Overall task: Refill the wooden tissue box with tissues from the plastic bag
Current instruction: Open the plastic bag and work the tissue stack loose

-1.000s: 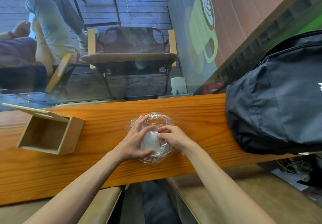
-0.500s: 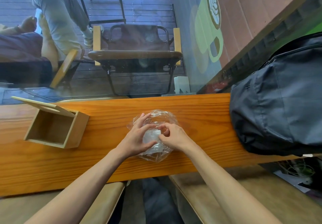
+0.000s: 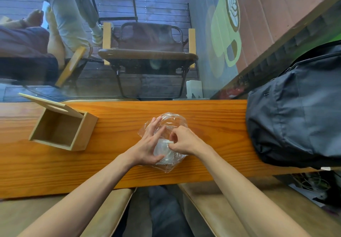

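Note:
A clear plastic bag (image 3: 171,120) lies crumpled on the wooden counter (image 3: 118,126), with a white stack of tissues (image 3: 162,147) inside it. My left hand (image 3: 149,144) rests on the bag's left side, fingers spread, thumb under the stack. My right hand (image 3: 184,141) pinches the top edge of the tissues through or inside the plastic. The wooden tissue box (image 3: 62,128) stands empty at the left, its slotted lid (image 3: 48,103) tipped up and back.
A large black backpack (image 3: 295,111) fills the counter's right end. Behind the counter is a window, with a chair (image 3: 147,52) and a seated person (image 3: 60,21) outside. Padded stools (image 3: 230,209) sit below the counter's near edge.
Both hands stayed on the bag. My right fingers shifted from the bag's upper part down onto the tissue stack's edge. The camera drifted, so the box appears further right.

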